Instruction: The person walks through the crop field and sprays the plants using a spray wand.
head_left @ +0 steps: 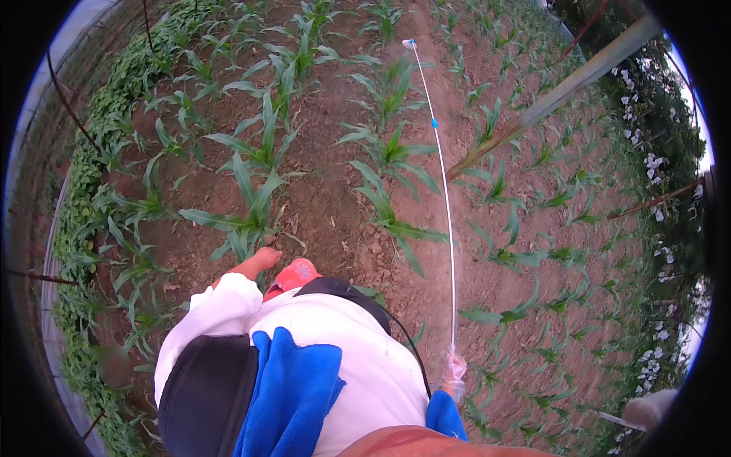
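Note:
My left hand (266, 259), bare below a white sleeve, is held low beside a red object (295, 277) and a corn plant (255, 217). Its fingers look curled together; anything in them is hidden. My right hand (453, 372), in a thin clear glove, is closed around the lower end of a long white pole (449, 228). The pole runs forward over bare soil, with a blue joint partway and a small white and blue head (410, 44) at its far end. A black strap crosses my front.
Rows of young corn (392, 152) grow in reddish soil. A thick slanted post (548, 99) stands at the right front, with thin rusty rods around. Leafy vines (76, 221) line the left edge. A blue cloth (293, 388) lies over my white shirt.

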{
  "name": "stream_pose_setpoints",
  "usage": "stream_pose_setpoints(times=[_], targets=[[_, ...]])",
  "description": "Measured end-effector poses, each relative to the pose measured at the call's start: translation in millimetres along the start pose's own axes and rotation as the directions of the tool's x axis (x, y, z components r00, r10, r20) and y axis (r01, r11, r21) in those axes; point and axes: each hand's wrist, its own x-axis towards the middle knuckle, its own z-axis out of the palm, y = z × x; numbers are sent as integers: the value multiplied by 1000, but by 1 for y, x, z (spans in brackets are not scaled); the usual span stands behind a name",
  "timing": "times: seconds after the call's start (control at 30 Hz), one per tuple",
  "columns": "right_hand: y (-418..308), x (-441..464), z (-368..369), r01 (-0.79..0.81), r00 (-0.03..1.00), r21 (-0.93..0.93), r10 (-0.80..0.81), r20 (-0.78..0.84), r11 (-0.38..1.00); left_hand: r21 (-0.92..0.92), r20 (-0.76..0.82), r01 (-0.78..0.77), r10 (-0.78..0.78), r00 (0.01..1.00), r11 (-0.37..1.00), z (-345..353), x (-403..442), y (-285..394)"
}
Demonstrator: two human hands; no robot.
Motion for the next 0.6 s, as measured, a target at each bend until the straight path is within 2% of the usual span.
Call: stream_pose_setpoints(times=[0.03,0.1,0.17,0.2,0.27,0.3,0.33,0.4,0.5,0.53,0.57,0.6], targets=[[-10,7,16,51,999,143,-52,0,988,-52,-8,23,-24,1000,998,-1,-1,-2],[-34,24,46,69,998,73,-69,-1,995,-199,74,223,-212,974,954,-1,-3,-12],[-52,43,72,82,997,7,-82,-5,997,-203,39,176,-171,984,963,15,1,-44],[-61,54,84,79,996,40,-81,33,996,-45,38,92,-90,995,995,15,-3,-50],[-96,70,115,39,996,52,-43,78,998,279,36,-82,75,997,957,14,-11,-61],[-93,81,129,41,996,55,-45,77,998,36,37,69,-71,997,997,20,-11,-71],[-83,100,146,85,994,83,-90,61,993,-208,38,218,-215,976,954,26,-10,-81],[-82,134,180,131,990,105,-136,37,986,-328,42,231,-230,972,916,48,0,-116],[-132,158,221,192,979,93,-197,46,977,-344,175,391,-351,920,854,22,3,-110],[-148,167,234,263,962,50,-266,55,963,-420,99,334,-323,941,844,39,14,-131],[-158,178,249,267,962,54,-270,53,962,-488,22,266,-293,956,831,50,22,-146],[-165,190,265,203,976,101,-209,58,974,-544,-54,191,-261,964,817,62,30,-162]])
